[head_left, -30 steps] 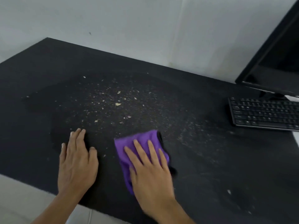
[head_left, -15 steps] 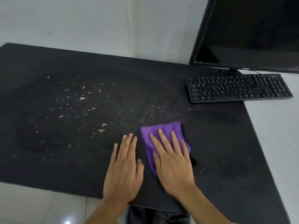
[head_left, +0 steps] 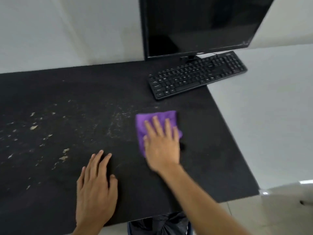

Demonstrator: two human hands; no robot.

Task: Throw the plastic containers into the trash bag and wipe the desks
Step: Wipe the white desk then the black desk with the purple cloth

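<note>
A folded purple cloth [head_left: 153,117] lies on the black desk mat [head_left: 76,85], right of centre. My right hand [head_left: 161,145] presses flat on the cloth with straight, spread fingers. My left hand [head_left: 96,190] rests flat on the mat near the front edge, holding nothing. Pale crumbs and dust [head_left: 33,127] are scattered over the left and middle of the mat. A black trash bag [head_left: 159,223] shows just below the desk's front edge. No plastic containers are in view.
A black monitor [head_left: 198,24] stands at the back right with a black keyboard [head_left: 196,77] in front of it. A white desk surface [head_left: 264,116] adjoins the mat on the right. White wall panels stand behind.
My right hand has slid the purple cloth rightwards and further from me across the mat. The view has swung right, bringing the monitor and keyboard fully into sight. My left hand stays flat near the front edge.
</note>
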